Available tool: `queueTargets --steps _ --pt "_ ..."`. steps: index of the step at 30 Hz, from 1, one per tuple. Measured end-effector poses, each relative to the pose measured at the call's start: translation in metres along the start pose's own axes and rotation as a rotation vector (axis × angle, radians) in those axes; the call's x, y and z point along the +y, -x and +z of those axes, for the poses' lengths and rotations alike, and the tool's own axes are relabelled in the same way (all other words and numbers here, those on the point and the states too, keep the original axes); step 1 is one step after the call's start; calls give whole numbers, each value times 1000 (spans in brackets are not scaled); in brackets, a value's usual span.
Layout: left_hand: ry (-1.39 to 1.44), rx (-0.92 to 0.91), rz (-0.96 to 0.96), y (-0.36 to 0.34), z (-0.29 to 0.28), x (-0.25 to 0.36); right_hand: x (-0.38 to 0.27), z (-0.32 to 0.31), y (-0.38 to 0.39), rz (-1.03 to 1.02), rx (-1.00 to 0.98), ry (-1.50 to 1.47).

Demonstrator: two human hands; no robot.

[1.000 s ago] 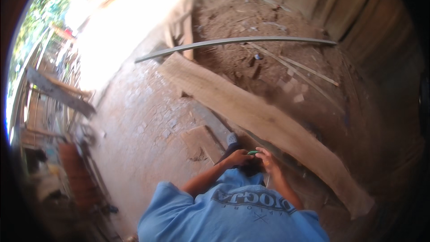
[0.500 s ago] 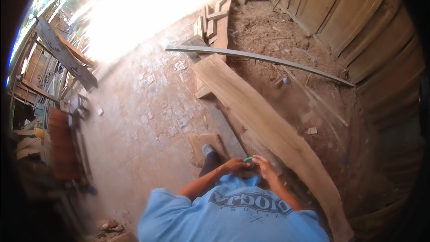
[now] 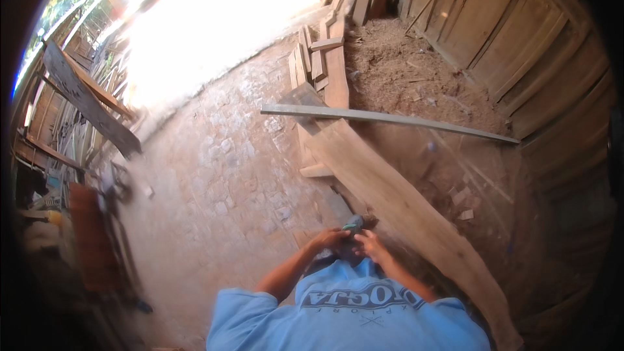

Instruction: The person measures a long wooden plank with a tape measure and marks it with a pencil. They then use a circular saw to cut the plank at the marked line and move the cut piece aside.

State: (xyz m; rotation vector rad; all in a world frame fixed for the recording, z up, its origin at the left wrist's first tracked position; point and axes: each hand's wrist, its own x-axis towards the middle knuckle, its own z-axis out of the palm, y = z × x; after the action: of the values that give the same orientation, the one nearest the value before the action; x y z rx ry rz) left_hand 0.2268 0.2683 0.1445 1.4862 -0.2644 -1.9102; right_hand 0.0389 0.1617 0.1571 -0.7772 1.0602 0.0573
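Left hand (image 3: 334, 238) curls its fingers on a small green object (image 3: 349, 226). Right hand (image 3: 370, 246), fingers partly spread, is beside it, its hold unclear. A wooden plank (image 3: 398, 198) lies near.

Panelled wooden wall (image 3: 494, 32), right | dusty floor (image 3: 188, 221) (pale patches (image 3: 224, 146)) | glaring daylight (image 3: 208, 16), top

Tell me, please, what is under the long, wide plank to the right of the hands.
A short wooden block seems to poke out from under the left edge of the plank, near its far end; anything beneath its middle is covered.
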Motion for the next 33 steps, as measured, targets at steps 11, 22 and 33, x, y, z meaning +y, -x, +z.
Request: queueTargets --steps 11,22,33 --pt "343 769 215 -63 -161 154 -129 12 -136 -218 -55 463" --pt "208 825 245 -140 -327 344 -167 -72 -176 -240 490 -14" --pt "-323 481 144 -283 -453 443 -29 44 -220 -37 966 -214"
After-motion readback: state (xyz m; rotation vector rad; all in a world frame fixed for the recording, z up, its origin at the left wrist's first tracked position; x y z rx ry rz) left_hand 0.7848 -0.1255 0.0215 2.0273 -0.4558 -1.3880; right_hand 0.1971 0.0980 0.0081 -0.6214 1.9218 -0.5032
